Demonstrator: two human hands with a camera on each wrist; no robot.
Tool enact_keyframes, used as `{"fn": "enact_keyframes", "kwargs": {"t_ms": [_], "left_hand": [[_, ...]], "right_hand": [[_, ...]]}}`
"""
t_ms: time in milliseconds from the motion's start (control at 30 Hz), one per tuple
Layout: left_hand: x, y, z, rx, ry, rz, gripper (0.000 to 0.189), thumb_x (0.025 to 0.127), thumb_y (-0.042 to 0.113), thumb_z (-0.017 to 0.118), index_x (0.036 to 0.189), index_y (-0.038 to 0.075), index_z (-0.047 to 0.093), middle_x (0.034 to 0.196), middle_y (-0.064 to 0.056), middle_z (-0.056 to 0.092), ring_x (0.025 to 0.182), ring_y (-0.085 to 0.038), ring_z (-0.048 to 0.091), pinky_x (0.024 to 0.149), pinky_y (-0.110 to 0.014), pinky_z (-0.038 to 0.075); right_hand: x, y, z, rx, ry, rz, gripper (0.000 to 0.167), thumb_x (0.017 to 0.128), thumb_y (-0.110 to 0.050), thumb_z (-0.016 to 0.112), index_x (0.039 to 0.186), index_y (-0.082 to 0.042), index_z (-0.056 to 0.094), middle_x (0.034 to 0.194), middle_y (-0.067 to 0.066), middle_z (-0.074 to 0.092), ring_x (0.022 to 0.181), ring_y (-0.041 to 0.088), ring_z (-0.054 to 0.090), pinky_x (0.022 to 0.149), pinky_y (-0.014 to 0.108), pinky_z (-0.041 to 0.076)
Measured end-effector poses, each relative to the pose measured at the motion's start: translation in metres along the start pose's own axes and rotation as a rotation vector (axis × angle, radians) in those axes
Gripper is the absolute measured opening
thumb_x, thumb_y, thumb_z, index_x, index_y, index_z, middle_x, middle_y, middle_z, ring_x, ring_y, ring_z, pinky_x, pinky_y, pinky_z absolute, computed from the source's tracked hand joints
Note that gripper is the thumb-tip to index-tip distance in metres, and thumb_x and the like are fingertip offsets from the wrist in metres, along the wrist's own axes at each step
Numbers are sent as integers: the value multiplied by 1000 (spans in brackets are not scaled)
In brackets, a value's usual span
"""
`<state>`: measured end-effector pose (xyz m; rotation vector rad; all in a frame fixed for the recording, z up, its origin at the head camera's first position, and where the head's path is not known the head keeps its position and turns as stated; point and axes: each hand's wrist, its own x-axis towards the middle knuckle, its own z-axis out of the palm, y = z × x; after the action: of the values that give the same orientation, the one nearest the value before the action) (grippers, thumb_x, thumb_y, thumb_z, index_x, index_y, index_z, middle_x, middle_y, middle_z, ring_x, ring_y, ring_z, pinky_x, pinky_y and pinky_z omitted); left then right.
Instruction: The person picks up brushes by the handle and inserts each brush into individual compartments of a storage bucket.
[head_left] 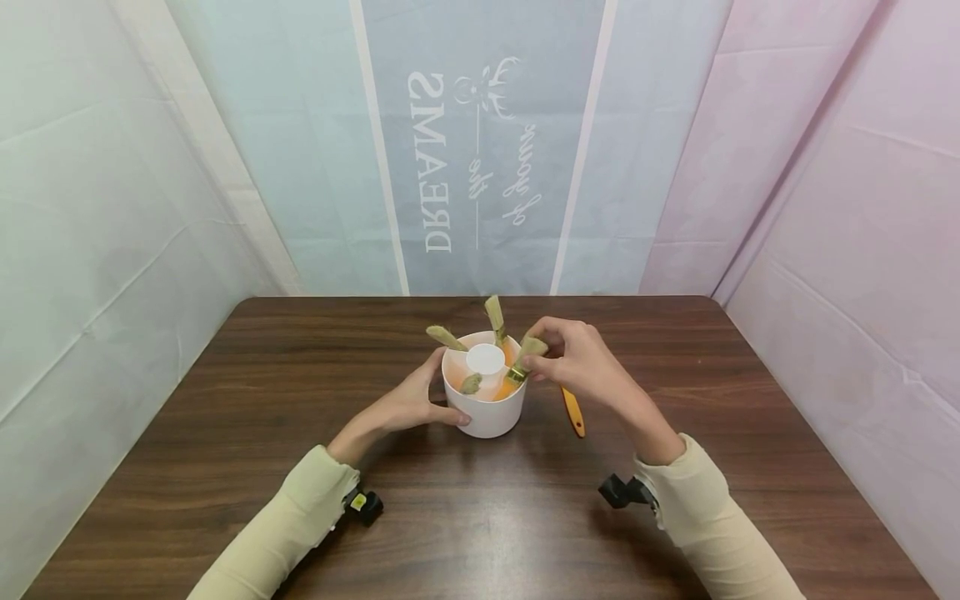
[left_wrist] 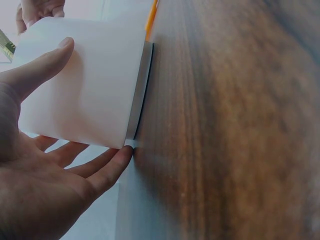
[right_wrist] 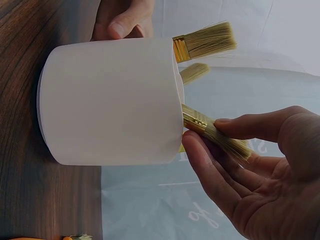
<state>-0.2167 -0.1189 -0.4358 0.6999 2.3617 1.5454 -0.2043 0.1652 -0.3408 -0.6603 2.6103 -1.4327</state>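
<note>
A round white container [head_left: 483,421] with a raised centre hub stands on the table. My left hand [head_left: 408,404] grips its left side, thumb on the front and fingers behind. In the right wrist view, my right hand [right_wrist: 260,165] pinches the bristles of a paintbrush [right_wrist: 195,120] at the container's rim, its handle end down inside. Three more brushes stand bristles up in the container: one leans left [head_left: 446,337], one is at the back [head_left: 494,312], and one is at the front left [head_left: 471,384]. Their handles are mostly hidden by the wall.
An orange brush handle [head_left: 573,412] lies on the table to the right of the container, its upper end hidden under my right hand. The dark wooden table [head_left: 300,367] reaches back to a printed cloth [head_left: 480,167], with pale cloth walls at both sides.
</note>
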Motion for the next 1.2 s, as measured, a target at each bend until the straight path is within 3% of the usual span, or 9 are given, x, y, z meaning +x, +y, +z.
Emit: {"fn": "enact_keyframes", "kwargs": {"t_ms": [533, 767, 1000, 1200], "left_hand": [[0, 0, 0, 0, -5, 9, 111, 76, 16, 92, 161, 16, 21, 159, -10, 42, 147, -32, 44, 119, -57, 39], [0, -1, -1, 6, -6, 6, 113, 75, 16, 92, 162, 16, 19, 160, -8, 40, 148, -31, 42, 120, -57, 37], [0, 0, 0, -2, -8, 2, 113, 75, 16, 92, 162, 18, 20, 160, -6, 41, 147, -28, 44, 120, -56, 38], [0, -1, -1, 10, -2, 5, 114, 75, 17, 93, 162, 17, 20, 161, -7, 40, 149, -29, 42, 123, -57, 33]], "right_hand": [[1, 3, -3, 5, -31, -4, 20, 93, -11, 75, 111, -4, 68, 100, 14, 76, 92, 35, 76, 70, 31, 64], [1, 4, -6, 14, -45, -3, 28, 95, -30, 76, 110, -7, 69, 101, 12, 77, 79, 18, 77, 71, 32, 65], [4, 10, -13, 37, 0, 25, 38, 97, -47, 70, 111, -11, 70, 101, 11, 77, 76, 21, 77, 70, 35, 65], [10, 20, -19, 82, 32, 56, 49, 103, -52, 59, 118, -6, 67, 106, 18, 75, 81, 24, 77, 72, 39, 65]]}}
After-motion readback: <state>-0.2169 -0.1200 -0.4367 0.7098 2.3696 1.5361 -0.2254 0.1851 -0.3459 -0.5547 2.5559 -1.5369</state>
